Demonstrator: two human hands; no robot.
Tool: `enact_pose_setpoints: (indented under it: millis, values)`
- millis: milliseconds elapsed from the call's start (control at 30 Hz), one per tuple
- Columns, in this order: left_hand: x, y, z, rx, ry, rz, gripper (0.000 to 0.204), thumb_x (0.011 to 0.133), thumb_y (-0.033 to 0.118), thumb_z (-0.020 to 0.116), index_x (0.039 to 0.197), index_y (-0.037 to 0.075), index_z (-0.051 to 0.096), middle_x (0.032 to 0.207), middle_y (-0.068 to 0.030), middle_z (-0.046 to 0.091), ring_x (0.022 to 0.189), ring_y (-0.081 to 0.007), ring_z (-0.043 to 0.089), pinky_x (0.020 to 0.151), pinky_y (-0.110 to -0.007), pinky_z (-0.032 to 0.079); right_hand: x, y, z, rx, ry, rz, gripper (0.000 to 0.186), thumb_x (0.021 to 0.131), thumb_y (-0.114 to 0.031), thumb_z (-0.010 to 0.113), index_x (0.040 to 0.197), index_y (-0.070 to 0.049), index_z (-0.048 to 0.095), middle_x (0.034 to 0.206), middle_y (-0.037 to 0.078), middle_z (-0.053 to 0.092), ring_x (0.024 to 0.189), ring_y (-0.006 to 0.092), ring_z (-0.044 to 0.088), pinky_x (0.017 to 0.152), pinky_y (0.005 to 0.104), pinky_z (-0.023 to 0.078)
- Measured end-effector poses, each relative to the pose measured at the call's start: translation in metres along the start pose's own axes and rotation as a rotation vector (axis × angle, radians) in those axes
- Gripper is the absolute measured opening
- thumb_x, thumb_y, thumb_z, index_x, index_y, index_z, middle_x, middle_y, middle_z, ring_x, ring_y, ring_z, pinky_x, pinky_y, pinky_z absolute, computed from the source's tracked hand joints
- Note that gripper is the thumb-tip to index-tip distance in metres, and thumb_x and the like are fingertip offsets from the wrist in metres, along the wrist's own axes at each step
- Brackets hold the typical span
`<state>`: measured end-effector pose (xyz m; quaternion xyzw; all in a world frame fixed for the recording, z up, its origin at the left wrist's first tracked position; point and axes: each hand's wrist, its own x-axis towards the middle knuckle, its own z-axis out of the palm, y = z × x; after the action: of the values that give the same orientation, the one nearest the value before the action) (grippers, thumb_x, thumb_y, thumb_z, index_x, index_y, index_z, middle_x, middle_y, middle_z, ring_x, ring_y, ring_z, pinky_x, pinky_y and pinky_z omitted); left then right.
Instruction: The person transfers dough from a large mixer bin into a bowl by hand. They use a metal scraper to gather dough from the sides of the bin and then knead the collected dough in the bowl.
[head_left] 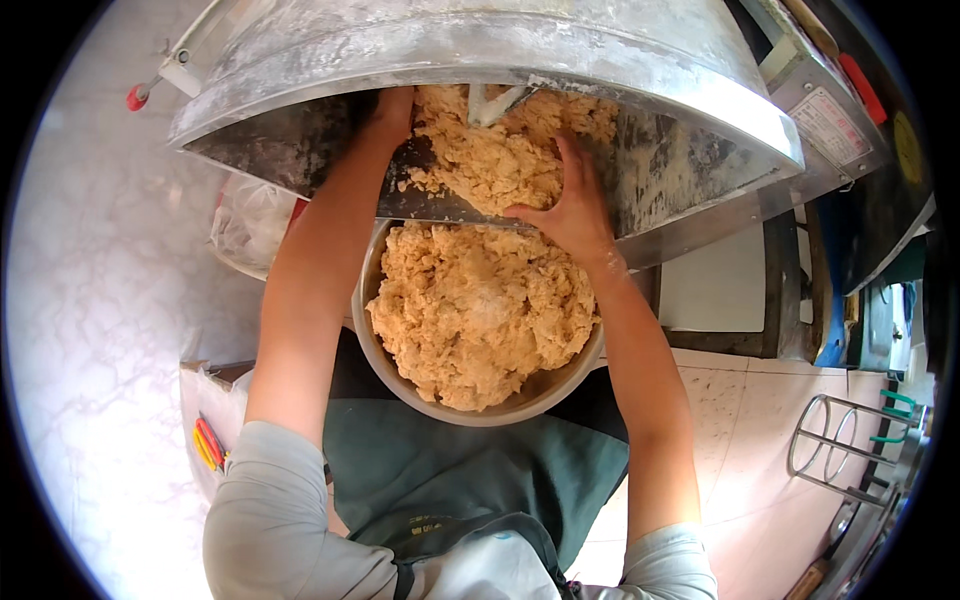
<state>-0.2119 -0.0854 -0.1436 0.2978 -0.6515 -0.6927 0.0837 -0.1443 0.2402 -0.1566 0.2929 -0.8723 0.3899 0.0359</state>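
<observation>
Crumbly yellowish dough (490, 160) lies inside the tilted metal drum of a dough mixer (480, 60). My left hand (393, 108) reaches in at the dough's left edge; its fingers are hidden behind the drum's upper rim. On the other side, my right hand (578, 212) rests against the dough, open, thumb apart from the stretched fingers. Below the drum's lower lip stands a round metal bowl (520, 408), heaped with more of the same rough dough (480, 310). Part of a mixing blade (492, 105) sticks into the dough in the drum.
A clear plastic bag (250, 220) sits left of the drum. Red- and yellow-handled tools (209, 443) lie in a box at the lower left. A metal wire rack (840, 445) stands at the right. A red-knobbed lever (140, 96) juts out at the upper left.
</observation>
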Motion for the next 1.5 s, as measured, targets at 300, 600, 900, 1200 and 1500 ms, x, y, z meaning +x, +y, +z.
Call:
enact_pose_setpoints:
  millis: [300,600,900,1200,1500]
  values:
    - [-0.057,-0.032,-0.019,0.013,-0.011,0.084,0.066,0.108,0.046,0.052,0.159,0.007,0.039,0.149,-0.0074,0.053,0.127,-0.0256,0.056,0.097,-0.040,0.048,-0.005,0.007,-0.003,0.096,0.076,-0.115,0.122,0.062,-0.039,0.100,0.159,-0.009,0.032,0.163,0.019,0.031,0.152,0.0367,0.032,0.123,0.0473,0.035]
    - [-0.009,-0.044,-0.026,-0.025,0.203,0.328,0.070,0.107,0.058,0.046,0.157,0.010,0.046,0.117,-0.0107,0.066,0.078,-0.0202,0.051,0.086,-0.035,0.047,-0.001,0.010,-0.001,0.095,0.027,-0.041,0.128,0.062,-0.040,0.101,0.161,-0.008,0.027,0.165,0.021,0.025,0.153,0.0386,0.029,0.124,0.0467,0.032]
    - [0.034,-0.041,-0.039,-0.194,-0.072,0.283,0.075,0.108,0.060,0.038,0.168,0.025,0.011,0.166,-0.0119,0.023,0.146,-0.0307,0.033,0.125,-0.055,0.026,0.025,-0.006,0.021,0.151,0.102,-0.008,0.134,0.062,-0.043,0.100,0.163,-0.005,0.021,0.168,0.022,0.020,0.156,0.0384,0.022,0.126,0.0503,0.029]
    - [0.018,-0.030,-0.004,-0.317,0.005,0.035,0.052,0.109,0.055,0.034,0.145,0.017,0.042,0.115,-0.0012,0.045,0.078,-0.0190,0.009,0.066,-0.042,0.022,0.031,0.013,0.015,0.175,0.048,0.045,0.133,0.064,-0.048,0.099,0.165,-0.010,0.020,0.167,0.021,0.025,0.154,0.0383,0.027,0.123,0.0503,0.033]
    - [0.050,-0.110,-0.054,0.137,-0.040,0.230,0.044,0.110,0.020,0.050,0.152,0.010,0.042,0.152,-0.0064,0.050,0.139,-0.0293,0.048,0.109,-0.048,0.046,-0.029,-0.019,0.015,0.130,0.076,0.025,0.126,0.067,-0.042,0.098,0.165,-0.014,0.023,0.165,0.019,0.030,0.151,0.0366,0.034,0.122,0.0515,0.035]
